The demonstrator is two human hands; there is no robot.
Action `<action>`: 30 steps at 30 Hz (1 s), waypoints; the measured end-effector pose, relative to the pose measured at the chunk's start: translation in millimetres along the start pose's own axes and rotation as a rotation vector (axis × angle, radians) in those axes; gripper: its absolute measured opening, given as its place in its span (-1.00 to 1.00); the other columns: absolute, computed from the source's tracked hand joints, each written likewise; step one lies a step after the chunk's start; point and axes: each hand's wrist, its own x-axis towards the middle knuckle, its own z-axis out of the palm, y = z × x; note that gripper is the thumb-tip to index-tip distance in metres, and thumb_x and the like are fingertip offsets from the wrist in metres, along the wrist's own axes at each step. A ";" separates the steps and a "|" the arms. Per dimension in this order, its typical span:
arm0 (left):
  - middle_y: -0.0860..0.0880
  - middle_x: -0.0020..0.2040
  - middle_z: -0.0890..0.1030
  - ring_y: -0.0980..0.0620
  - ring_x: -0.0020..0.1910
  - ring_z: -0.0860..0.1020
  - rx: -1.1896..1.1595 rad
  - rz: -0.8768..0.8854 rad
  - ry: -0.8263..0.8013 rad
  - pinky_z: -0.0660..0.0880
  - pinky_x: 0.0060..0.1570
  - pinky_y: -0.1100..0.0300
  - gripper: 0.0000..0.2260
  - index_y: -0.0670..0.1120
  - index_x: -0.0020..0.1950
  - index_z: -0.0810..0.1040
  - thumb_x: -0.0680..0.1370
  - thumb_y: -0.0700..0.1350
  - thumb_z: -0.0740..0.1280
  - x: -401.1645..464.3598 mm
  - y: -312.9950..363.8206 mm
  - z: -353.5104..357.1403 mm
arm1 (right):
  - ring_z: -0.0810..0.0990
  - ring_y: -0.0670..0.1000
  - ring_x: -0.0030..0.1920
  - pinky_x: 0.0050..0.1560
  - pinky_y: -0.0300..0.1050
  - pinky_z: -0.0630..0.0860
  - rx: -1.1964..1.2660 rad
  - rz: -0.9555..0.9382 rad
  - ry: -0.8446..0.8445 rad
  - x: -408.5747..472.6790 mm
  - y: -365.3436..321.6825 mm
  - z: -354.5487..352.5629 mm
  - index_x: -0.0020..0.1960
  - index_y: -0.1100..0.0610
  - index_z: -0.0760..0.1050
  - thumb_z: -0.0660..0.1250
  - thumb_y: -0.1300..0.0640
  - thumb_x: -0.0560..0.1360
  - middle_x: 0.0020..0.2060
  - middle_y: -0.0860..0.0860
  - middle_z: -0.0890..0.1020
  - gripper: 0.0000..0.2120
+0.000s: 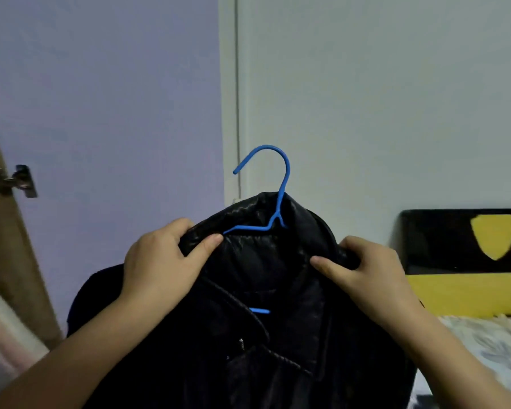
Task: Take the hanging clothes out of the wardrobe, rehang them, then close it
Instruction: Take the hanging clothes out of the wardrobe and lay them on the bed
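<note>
A black leather jacket [248, 335] hangs on a blue hanger [281, 184] in front of me. The hanger's hook sticks up above the collar, free of any rail, and a short piece of its lower bar shows inside the jacket. My left hand [163, 261] grips the left side of the collar, thumb on the inside edge. My right hand [363, 270] grips the right side of the collar and shoulder. The jacket's lower part runs out of the frame's bottom.
A brown wardrobe door [9, 237] with a metal hinge [15, 181] stands open at the left edge. A purple wall and a white wall lie behind. A bed with a black and yellow headboard [466, 261] and patterned bedding [490, 349] is at the right.
</note>
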 end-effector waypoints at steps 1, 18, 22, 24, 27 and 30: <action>-0.04 -0.53 0.43 -0.04 -0.40 0.47 -0.024 0.026 -0.032 0.40 -0.31 0.11 -0.69 -0.11 -0.29 0.50 0.41 0.14 0.36 -0.3 3.7 7.4 | 0.35 -0.05 -0.46 -0.41 -0.08 0.24 -0.002 0.027 0.048 -6.1 6.6 -3.4 -0.42 0.10 0.35 0.44 -0.15 0.31 -0.56 -0.04 0.40 -0.60; -0.04 -0.46 0.49 0.02 -0.39 0.48 -0.496 0.324 -0.475 0.32 -0.41 0.22 -0.73 -0.05 -0.33 0.47 0.39 0.11 0.40 -51.4 150.2 136.1 | 0.39 -0.05 -0.48 -0.45 -0.12 0.23 -0.340 0.350 0.469 -124.0 83.1 -151.9 -0.45 0.04 0.37 0.47 -0.04 0.31 -0.55 -0.05 0.43 -0.66; 0.03 -0.48 0.46 0.10 -0.42 0.45 -0.588 0.397 -0.559 0.25 -0.44 0.24 -0.73 0.02 -0.38 0.40 0.40 0.09 0.40 -79.7 205.3 162.9 | 0.44 0.01 -0.44 -0.41 -0.07 0.28 -0.430 0.429 0.535 -153.4 102.6 -198.9 -0.41 0.10 0.44 0.47 -0.05 0.31 -0.52 -0.01 0.47 -0.69; 0.03 -0.48 0.45 0.13 -0.43 0.44 -0.631 0.438 -0.600 0.22 -0.45 0.29 -0.73 0.05 -0.38 0.39 0.41 0.08 0.40 -95.1 233.4 174.2 | 0.44 0.00 -0.44 -0.41 -0.07 0.29 -0.463 0.459 0.578 -169.0 112.9 -221.3 -0.43 0.07 0.42 0.46 -0.06 0.29 -0.53 -0.03 0.47 -0.69; 0.06 -0.47 0.45 0.17 -0.44 0.44 -0.681 0.505 -0.665 0.18 -0.48 0.36 -0.76 0.09 -0.35 0.40 0.43 0.09 0.39 -120.2 274.9 190.1 | 0.42 -0.02 -0.45 -0.41 -0.07 0.27 -0.521 0.502 0.645 -195.3 128.7 -254.2 -0.45 0.06 0.39 0.47 -0.05 0.29 -0.55 -0.04 0.44 -0.67; 0.07 -0.45 0.48 0.18 -0.41 0.46 -0.736 0.547 -0.732 0.23 -0.45 0.31 -0.81 0.05 -0.30 0.47 0.42 0.09 0.39 -147.2 314.5 206.4 | 0.42 0.01 -0.45 -0.41 -0.08 0.26 -0.561 0.550 0.696 -222.6 144.9 -285.4 -0.44 0.12 0.42 0.47 -0.06 0.28 -0.54 -0.01 0.44 -0.67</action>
